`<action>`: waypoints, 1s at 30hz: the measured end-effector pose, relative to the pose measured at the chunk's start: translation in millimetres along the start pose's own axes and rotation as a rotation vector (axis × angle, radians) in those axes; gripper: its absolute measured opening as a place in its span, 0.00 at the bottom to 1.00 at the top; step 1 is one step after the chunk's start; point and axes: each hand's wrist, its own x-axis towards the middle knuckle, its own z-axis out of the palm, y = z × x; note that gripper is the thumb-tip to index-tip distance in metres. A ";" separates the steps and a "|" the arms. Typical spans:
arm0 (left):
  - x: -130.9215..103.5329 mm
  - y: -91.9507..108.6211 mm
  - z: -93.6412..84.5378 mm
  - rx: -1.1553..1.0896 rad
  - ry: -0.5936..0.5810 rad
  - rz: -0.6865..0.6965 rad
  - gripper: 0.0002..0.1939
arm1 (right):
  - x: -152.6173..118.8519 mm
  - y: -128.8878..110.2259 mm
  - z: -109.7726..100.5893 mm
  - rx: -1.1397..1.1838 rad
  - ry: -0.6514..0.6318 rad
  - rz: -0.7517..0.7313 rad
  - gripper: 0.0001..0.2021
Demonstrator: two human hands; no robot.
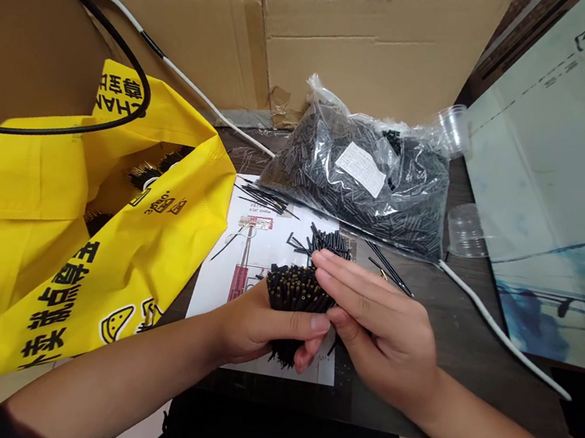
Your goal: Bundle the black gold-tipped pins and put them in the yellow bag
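My left hand is wrapped round a thick bundle of thin black wires with brass-coloured ends facing up. Its thumb lies across the front of the bundle, and loose lower ends stick out beneath. My right hand has its fingers stretched out flat against the bundle's right side and top edge. Just behind the bundle, a pile of short black pieces rests on a printed sheet. More thin black wires lie at the sheet's far edge, and a few loose wires are to its right.
A clear plastic bag full of short black tubes stands behind my hands. At left is an open yellow bag with wire bundles inside. Clear cups, a white cable and a painted panel are on the right. Cardboard walls the back.
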 end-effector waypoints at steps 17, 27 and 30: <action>-3.2 8.6 1.0 0.822 0.253 0.528 0.09 | -1.6 2.1 -13.5 -0.200 -0.089 -0.202 0.19; -2.3 3.6 -9.1 1.111 0.252 0.716 0.14 | 2.1 0.6 -12.8 -0.331 -0.037 -0.348 0.11; -4.3 4.4 -9.6 1.186 0.267 0.742 0.13 | 1.7 -0.8 -14.1 -0.356 -0.031 -0.381 0.10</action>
